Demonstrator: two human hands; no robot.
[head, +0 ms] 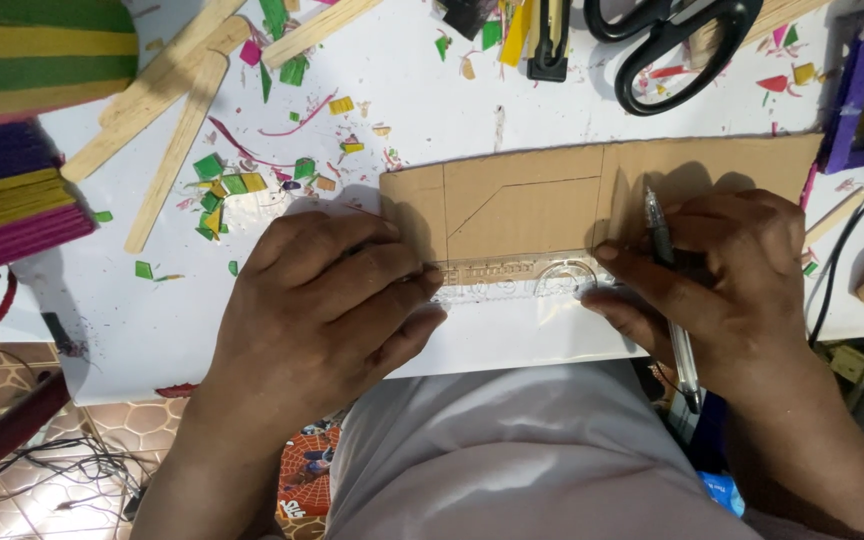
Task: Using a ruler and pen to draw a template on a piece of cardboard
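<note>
White surface (432, 110) underneath, littered with green, yellow and pink paper scraps (222, 185). Noted plain wooden sticks (167, 110) lying crossed at the upper left, stacks of coloured sticks (7, 200) at the left edge, black-handled scissors (667, 40) at the top right, and a black cable (842, 250) trailing off the right side. Glimpsed tiled floor (12, 480) below the near edge.

Found the cardboard strip (542, 200) lying flat and lengthwise across the middle of the surface, already marked with thin pencilled lines, one upright near its left end, one slanted, another upright past the centre. Saw a clear plastic ruler (527, 275) laid along the strip's near edge, touching it.

Pressed down on the ruler's left end with the left hand (322, 300), palm down, fingers spread and flat, gripping nothing. Kept the right hand (722, 270) closed around a pen (667, 290), tip pointing away towards the cardboard, while its fingertips bore on the ruler's right end.

Judged as the lining-up stage of ruling a mark: ruler being squared to the strip, pen tip not clearly on the card. Would have called for firm, even pressure at both ends of the ruler, so as not to let it slide on the smooth surface, and for a light upright pen along the edge.
</note>
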